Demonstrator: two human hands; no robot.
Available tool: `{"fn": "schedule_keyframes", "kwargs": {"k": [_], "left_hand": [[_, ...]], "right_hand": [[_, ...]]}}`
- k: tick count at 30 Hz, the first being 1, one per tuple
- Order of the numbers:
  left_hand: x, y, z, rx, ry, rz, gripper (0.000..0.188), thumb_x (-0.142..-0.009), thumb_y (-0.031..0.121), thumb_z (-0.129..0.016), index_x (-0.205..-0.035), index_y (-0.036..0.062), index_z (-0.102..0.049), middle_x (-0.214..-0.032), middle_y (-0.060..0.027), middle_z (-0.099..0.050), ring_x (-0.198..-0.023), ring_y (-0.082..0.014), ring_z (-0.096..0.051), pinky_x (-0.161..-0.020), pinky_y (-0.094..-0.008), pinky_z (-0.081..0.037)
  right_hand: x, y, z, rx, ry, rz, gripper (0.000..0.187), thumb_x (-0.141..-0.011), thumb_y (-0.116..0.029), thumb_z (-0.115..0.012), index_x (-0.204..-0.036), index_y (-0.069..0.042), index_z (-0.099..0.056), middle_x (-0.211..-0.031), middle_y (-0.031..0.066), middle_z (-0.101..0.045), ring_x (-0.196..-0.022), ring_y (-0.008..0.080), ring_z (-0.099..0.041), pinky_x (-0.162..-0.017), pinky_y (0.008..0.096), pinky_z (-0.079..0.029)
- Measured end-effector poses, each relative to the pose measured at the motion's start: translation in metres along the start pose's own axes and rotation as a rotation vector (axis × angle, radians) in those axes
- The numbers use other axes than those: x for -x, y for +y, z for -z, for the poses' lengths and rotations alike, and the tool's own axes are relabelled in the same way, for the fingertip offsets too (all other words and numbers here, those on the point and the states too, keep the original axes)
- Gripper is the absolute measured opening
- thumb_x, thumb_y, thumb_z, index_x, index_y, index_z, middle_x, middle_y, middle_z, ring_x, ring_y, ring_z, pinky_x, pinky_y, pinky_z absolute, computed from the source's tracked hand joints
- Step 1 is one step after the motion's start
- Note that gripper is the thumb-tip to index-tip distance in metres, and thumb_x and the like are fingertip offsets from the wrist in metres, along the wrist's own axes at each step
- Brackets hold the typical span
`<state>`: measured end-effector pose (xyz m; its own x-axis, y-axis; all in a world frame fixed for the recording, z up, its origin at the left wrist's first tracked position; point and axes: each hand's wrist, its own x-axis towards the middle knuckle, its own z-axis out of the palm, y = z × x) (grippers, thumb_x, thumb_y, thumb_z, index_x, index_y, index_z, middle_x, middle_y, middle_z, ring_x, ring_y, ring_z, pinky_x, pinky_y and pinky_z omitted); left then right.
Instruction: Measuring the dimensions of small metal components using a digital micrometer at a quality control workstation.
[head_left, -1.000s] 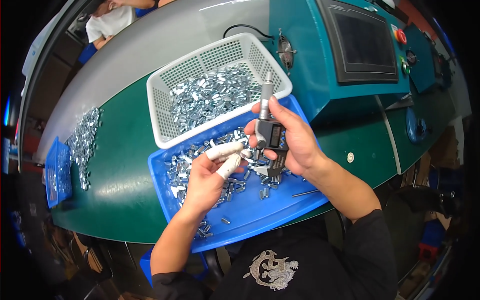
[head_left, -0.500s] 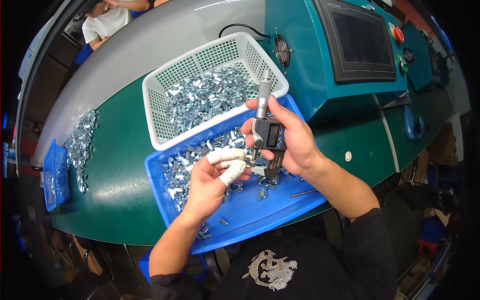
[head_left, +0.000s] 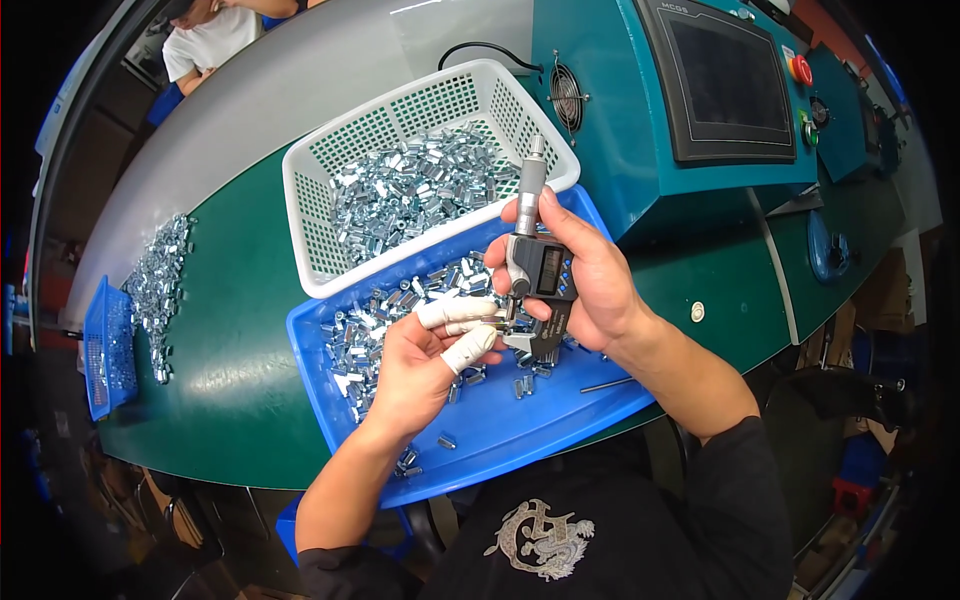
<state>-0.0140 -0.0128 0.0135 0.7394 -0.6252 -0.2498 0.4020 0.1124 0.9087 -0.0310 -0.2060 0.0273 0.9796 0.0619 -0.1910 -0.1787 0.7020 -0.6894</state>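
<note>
Head view: the right hand (head_left: 595, 285) is wrapping its fingers firmly around a measuring gauge (head_left: 553, 272), which is pointing toward the far side above the blue tray (head_left: 520, 425), its little screen facing up. The left hand (head_left: 422, 358) is bringing thumb and fingers, some wearing white finger covers (head_left: 468, 350), together in a narrow pinch just left of the gauge's near end; they seem to be gripping a small metal piece (head_left: 498, 322) at the gap, though the fingers are hiding most of it, and I cannot tell whether both measuring faces are touching it. For a sound reading, I judge that the piece should be sitting square in the gap, the left fingertips pinching lightly and leaving the faces free, the right hand steadying the gauge without tilting it. Loose metal pieces (head_left: 362, 350) are lying in the tray below; more are filling the white basket (head_left: 388, 110) on the far side.
</note>
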Motion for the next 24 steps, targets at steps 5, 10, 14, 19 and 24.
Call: {"fn": "schedule_keyframes", "kwargs": {"k": [5,10,14,19,24], "left_hand": [[0.0003,-0.0003,0.0009,0.012,-0.012,0.009,0.027,-0.087,0.005,-0.063,-0.112,-0.001,-0.059,-0.101,-0.0103,-0.065,-0.089,-0.019,-0.065,-0.077,-0.0296,-0.055],[0.0001,-0.0007,-0.0006,-0.017,0.018,-0.005,0.025,-0.085,0.007,-0.064,-0.109,-0.001,-0.061,-0.1,-0.0104,-0.066,-0.085,-0.0185,-0.065,-0.073,-0.0323,-0.056],[-0.0016,-0.0011,0.0027,-0.037,0.001,0.021,0.028,-0.086,0.007,-0.064,-0.112,-0.0004,-0.059,-0.1,-0.0092,-0.066,-0.086,-0.0177,-0.065,-0.076,-0.0288,-0.055],[-0.0025,-0.0028,0.0031,-0.113,0.024,0.015,0.025,-0.086,0.007,-0.065,-0.109,-0.0003,-0.061,-0.097,-0.0077,-0.066,-0.082,-0.0157,-0.065,-0.074,-0.0279,-0.054],[-0.0031,-0.0056,0.0045,-0.149,0.054,-0.012,0.021,-0.085,0.007,-0.065,-0.104,0.0,-0.063,-0.093,-0.0073,-0.066,-0.078,-0.0144,-0.064,-0.071,-0.0286,-0.054]], "right_hand": [[0.0006,-0.0005,-0.001,0.025,0.015,-0.004,0.04,-0.099,-0.043,-0.035,-0.111,-0.008,-0.048,-0.088,0.0124,-0.061,-0.071,0.015,-0.064,-0.039,0.0203,-0.044],[0.0013,-0.0017,-0.0032,0.036,0.033,-0.015,0.041,-0.098,-0.045,-0.035,-0.111,-0.008,-0.048,-0.088,0.0124,-0.061,-0.071,0.0148,-0.064,-0.038,0.02,-0.043],[0.0014,-0.0018,-0.0038,0.03,0.058,-0.016,0.04,-0.098,-0.045,-0.038,-0.11,-0.008,-0.049,-0.087,0.0121,-0.062,-0.069,0.0145,-0.064,-0.038,0.0201,-0.042],[0.0022,-0.0025,-0.006,0.082,0.068,0.003,0.038,-0.098,-0.043,-0.04,-0.109,-0.008,-0.049,-0.086,0.0118,-0.062,-0.068,0.0141,-0.064,-0.038,0.0198,-0.042],[0.003,-0.0022,-0.0059,0.084,0.049,-0.002,0.039,-0.098,-0.043,-0.039,-0.11,-0.008,-0.049,-0.086,0.0115,-0.062,-0.069,0.0135,-0.063,-0.039,0.0194,-0.042]]}}
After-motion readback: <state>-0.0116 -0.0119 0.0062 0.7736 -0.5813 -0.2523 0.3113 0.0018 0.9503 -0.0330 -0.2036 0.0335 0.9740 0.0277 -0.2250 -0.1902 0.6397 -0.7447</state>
